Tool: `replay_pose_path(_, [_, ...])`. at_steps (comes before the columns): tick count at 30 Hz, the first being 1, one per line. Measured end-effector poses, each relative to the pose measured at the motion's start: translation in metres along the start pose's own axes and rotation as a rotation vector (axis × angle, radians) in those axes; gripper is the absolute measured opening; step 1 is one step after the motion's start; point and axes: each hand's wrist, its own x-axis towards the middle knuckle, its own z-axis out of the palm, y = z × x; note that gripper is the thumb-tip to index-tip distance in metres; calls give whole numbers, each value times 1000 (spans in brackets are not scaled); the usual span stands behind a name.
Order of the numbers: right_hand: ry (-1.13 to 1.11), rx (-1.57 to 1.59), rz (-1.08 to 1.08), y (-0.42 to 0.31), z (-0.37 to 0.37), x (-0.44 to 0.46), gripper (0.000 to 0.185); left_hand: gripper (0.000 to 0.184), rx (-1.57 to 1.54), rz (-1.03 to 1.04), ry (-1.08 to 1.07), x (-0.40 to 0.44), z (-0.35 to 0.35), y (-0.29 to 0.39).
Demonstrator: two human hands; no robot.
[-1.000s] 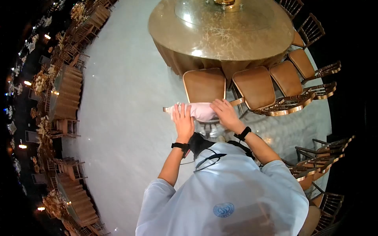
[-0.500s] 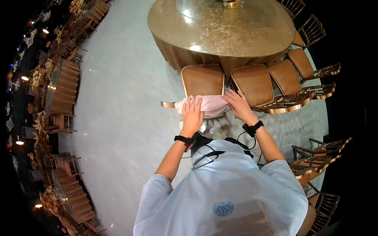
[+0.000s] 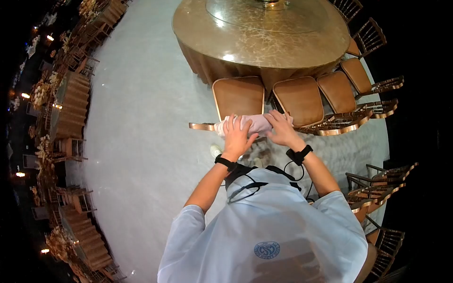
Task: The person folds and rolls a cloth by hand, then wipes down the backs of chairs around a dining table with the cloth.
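Note:
A pale pink cloth [image 3: 258,123] lies draped along the top rail [image 3: 202,126] of a chair's back, and the rail's bare copper-coloured end sticks out at the left. My left hand [image 3: 237,139] presses on the cloth's left part, fingers bent over the rail and thumb pointing right. Over its right part curls my right hand [image 3: 284,131], with a bit of cloth showing beyond the fingers. The brown chair seat [image 3: 239,97] is just past the rail. Most of the chair's back is hidden under my hands and the cloth.
A round table [image 3: 269,54] with a gold-brown cover and a turntable stands ahead. More brown chairs [image 3: 298,100] line its right side, and others [image 3: 384,181] stand at lower right. Draped tables [image 3: 71,106] with flowers run along the left. My shoe [image 3: 215,151] shows below.
My right hand has shifted inward and lies further over the cloth, whose right end now shows past it. My left thumb has spread to the right. The view has moved slightly.

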Motion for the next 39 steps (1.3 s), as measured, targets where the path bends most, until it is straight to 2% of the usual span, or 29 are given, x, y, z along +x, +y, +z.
replay_pose_path(1, [55, -17, -18, -6, 1, -2, 56, 50, 21, -29, -11, 1, 2, 2])
replay_pose_path(5, [86, 29, -10, 2, 12, 6, 55, 45, 134, -45, 18, 8, 7, 3])
replay_pose_path(11, [102, 15, 39, 0, 16, 22, 44, 34, 108, -67, 0, 20, 11, -6])
replay_pose_path(18, [149, -21, 71, -3, 15, 29, 41, 35, 89, -115, -119, 32, 6, -15])
replay_pose_path(20, [152, -20, 77, -4, 16, 31, 42, 38, 91, -146, -218, 35, 6, -18])
replay_pose_path(28, [261, -141, 197, -10, 35, 40, 43, 36, 104, -194, -234, 42, 6, -17])
replay_pose_path(32, [249, -133, 172, -8, 30, 36, 43, 37, 97, -185, -281, 42, 2, -18])
replay_pose_path(36, [142, -38, 104, -3, 16, 26, 39, 36, 77, -140, -315, 32, -5, -24])
replay_pose_path(38, [118, 20, 64, 1, 13, 19, 38, 37, -28, -45, -160, 23, -5, -28])
replay_pose_path(39, [179, 68, -7, 1, 13, 17, 36, 37, -27, -46, -157, 20, -10, -27])
